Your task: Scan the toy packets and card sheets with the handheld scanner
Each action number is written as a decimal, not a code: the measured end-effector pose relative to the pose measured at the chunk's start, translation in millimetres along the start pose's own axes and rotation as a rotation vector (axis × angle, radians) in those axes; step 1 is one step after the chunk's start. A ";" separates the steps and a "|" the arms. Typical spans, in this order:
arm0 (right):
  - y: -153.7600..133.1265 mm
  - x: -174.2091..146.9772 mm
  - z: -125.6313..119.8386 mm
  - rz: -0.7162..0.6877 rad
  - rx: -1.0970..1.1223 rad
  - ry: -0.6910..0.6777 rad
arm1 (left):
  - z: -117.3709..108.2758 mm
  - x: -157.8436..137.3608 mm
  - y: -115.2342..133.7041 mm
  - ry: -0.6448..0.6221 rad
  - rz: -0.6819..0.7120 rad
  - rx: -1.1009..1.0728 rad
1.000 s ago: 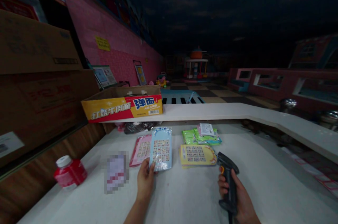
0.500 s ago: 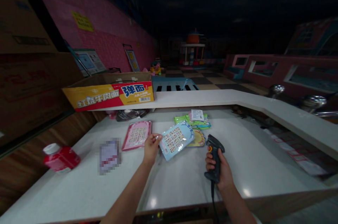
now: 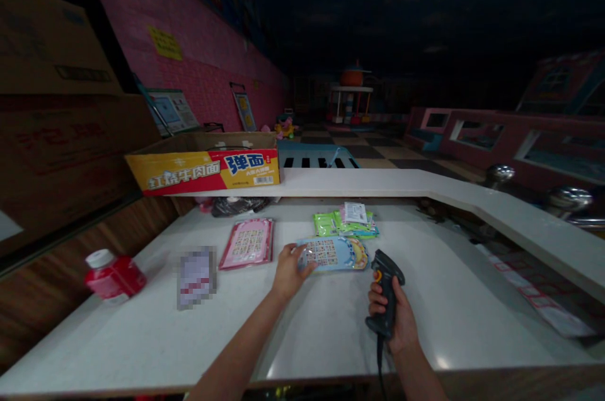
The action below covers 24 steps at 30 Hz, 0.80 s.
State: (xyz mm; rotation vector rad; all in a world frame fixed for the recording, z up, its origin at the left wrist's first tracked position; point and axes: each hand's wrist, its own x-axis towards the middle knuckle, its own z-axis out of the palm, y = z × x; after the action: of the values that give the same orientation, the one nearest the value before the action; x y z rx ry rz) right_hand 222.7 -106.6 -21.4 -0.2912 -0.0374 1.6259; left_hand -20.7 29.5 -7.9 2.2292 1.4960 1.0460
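Note:
My right hand (image 3: 394, 313) is wrapped around a dark handheld barcode scanner (image 3: 386, 294) with an orange trigger; its cable hangs toward the counter's front edge. At the left end of a light-blue, clear-wrapped packet (image 3: 324, 254) printed with rows of small pictures, my left hand (image 3: 289, 272) touches it with thumb and fingers apart. The blue packet lies over a yellow one (image 3: 360, 252), whose right end shows. Just behind are several green packets (image 3: 326, 223) with a white-labelled packet (image 3: 355, 212) on top. Left of my left hand lies a pink packet (image 3: 248, 243).
On the white counter (image 3: 227, 331) are a red bottle with a white cap (image 3: 115, 276) and a pixelated card-like item (image 3: 196, 278). A raised shelf (image 3: 359, 181) runs behind, bearing a yellow-and-red carton (image 3: 203, 168). Brown boxes (image 3: 57, 117) are stacked at left.
My left hand has moved right and laid the blue packet flatter, over the yellow one; its thumb and fingers have spread. The scanner stays in my right hand, nearly in place.

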 end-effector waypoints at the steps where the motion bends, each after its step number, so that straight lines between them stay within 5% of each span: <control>1: -0.2 -0.7 1.1 0.001 -0.007 0.001 | 1.1 -8.4 0.4 -0.034 0.027 0.005; 15: 3.3 -5.4 6.3 -0.002 -0.002 0.050 | 26.8 -7.4 32.2 -0.145 0.036 -0.029; 19: 1.3 -9.7 4.1 0.002 -0.048 0.064 | -8.3 -10.4 21.9 -0.063 0.009 0.129; 24: 1.0 -11.9 2.2 0.010 -0.052 0.083 | -74.8 -7.8 -12.6 0.202 -0.324 0.498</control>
State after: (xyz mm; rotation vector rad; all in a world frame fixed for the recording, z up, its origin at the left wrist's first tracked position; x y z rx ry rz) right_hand 221.9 -118.0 -17.5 -0.3985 -0.0149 1.6231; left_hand -82.4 15.2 34.6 2.1010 2.3271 0.8878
